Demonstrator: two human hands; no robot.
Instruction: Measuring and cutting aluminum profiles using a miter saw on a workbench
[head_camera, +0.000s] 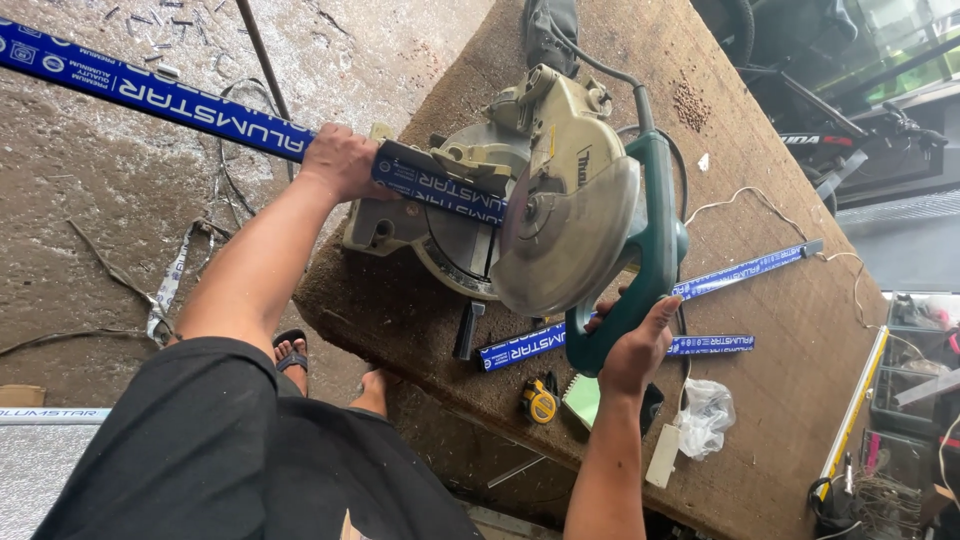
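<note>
Left hand (343, 160) clamped over long blue-wrapped aluminium profile (150, 95), pressing it across grey metal mitre-saw base (400, 235) on brown bench (780, 330). Right hand (638, 345) wrapped around green saw handle (655, 250), round blade guard (570, 245) low over the profile. Likely trouble: unsupported overhang tipping, pinching the blade; left fingers close to the cut line.

One mitre saw (540, 190) sits on one brown workbench (800, 330). Three blue-wrapped metal bars are visible: one long bar (200, 105) under the saw and two shorter bars (745, 270) (712, 345) on the bench. There is also one yellow tape measure (540, 402), one clear plastic bag (706, 415), and two hands (340, 160) (640, 345).
</note>
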